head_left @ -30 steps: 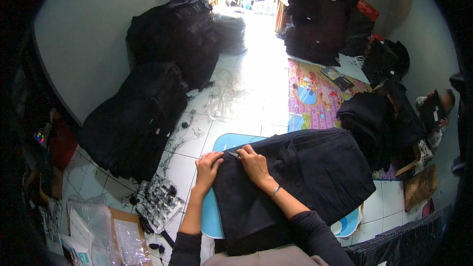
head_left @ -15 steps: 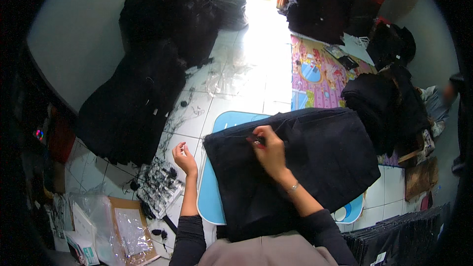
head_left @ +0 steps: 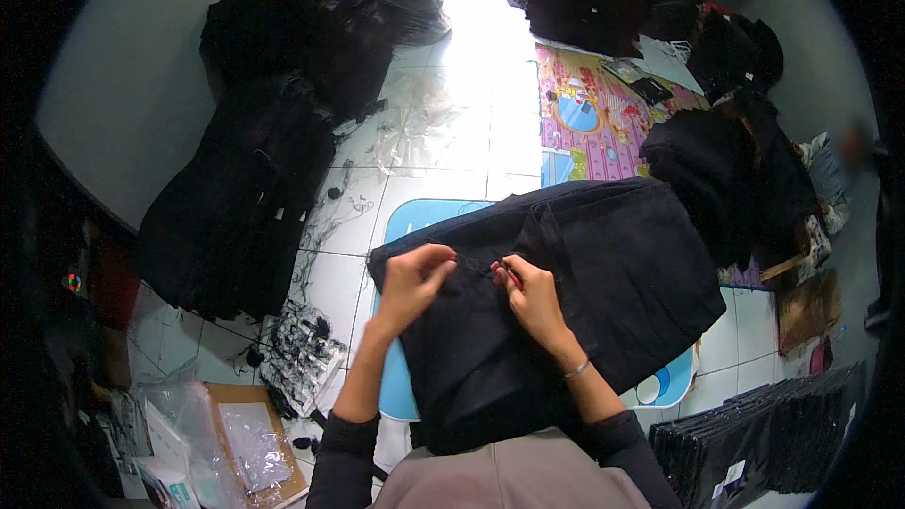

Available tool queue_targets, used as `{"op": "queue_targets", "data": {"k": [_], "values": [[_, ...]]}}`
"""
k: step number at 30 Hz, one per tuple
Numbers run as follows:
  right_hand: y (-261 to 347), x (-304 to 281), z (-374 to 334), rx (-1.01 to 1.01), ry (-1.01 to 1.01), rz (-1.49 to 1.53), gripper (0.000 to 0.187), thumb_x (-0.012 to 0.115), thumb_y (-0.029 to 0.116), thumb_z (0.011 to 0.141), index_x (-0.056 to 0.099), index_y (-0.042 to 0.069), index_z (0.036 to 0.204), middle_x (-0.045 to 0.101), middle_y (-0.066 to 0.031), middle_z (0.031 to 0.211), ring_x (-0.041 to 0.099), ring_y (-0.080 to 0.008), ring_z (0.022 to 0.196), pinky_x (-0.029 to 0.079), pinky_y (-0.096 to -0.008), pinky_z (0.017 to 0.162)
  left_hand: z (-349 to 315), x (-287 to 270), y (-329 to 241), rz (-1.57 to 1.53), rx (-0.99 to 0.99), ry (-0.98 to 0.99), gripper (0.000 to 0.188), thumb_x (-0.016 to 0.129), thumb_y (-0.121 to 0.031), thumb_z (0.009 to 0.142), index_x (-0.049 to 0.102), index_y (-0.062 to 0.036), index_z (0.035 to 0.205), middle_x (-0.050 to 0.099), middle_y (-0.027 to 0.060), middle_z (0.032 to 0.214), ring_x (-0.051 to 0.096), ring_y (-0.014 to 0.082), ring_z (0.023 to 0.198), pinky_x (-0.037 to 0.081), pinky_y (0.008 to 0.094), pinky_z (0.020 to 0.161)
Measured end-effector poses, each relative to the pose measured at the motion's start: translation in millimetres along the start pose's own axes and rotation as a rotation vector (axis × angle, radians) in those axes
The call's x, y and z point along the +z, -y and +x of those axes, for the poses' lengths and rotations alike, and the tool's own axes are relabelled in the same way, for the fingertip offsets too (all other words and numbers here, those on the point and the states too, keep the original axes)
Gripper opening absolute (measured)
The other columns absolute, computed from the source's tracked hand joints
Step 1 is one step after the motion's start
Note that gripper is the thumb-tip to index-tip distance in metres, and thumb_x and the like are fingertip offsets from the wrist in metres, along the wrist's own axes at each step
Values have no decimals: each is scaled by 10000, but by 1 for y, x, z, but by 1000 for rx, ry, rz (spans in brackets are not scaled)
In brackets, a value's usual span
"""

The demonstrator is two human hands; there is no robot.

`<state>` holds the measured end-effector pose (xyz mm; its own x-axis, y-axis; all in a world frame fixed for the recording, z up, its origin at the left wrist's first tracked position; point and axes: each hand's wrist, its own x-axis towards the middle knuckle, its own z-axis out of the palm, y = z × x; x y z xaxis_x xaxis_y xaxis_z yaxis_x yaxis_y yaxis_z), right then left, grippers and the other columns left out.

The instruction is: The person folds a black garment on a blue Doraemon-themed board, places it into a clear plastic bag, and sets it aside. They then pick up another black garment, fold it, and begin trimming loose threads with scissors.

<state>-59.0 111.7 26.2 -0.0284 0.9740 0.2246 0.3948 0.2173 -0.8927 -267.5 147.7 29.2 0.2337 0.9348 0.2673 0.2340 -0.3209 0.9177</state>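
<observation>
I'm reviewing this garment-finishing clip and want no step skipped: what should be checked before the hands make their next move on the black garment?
1. Black garment lies on the light blue table: ok.
2. Both hands at the top edge: left hand and right hand close together there: ok.
3. Small red-tipped item at the right hand's fingertips: what it is, cannot tell.
4. Left hand's grip on the cloth: fingers curled, whether pinching fabric, cannot tell.
5. Garment fully on the table: not ok, its edges overhang.
6. Small items on the floor at the left, apart from the hands: ok.
</observation>
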Motion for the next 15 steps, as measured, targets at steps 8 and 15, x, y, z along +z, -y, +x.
{"op": "queue_targets", "data": {"k": [8, 15], "values": [[-14, 11, -4, 81, -96, -212, 174, 588, 188, 914, 598, 15, 912, 657, -198, 790, 644, -399, 736, 486, -435, 594, 12, 15, 17, 312, 72, 26, 165, 698, -9, 790, 673, -11, 952, 625, 100, 875, 638, 205, 757, 517, 293, 694], [-4, 15, -3, -23, -142, -385, 341, 607, 341, 917, 590, 19, 808, 635, -146, 686, 642, -333, 627, 468, -397, 535, 21, 6, 25, 576, 305, 136, 105, 651, -79, 822, 655, -27, 913, 610, 101, 895, 613, 270, 872, 507, 351, 759]]}}
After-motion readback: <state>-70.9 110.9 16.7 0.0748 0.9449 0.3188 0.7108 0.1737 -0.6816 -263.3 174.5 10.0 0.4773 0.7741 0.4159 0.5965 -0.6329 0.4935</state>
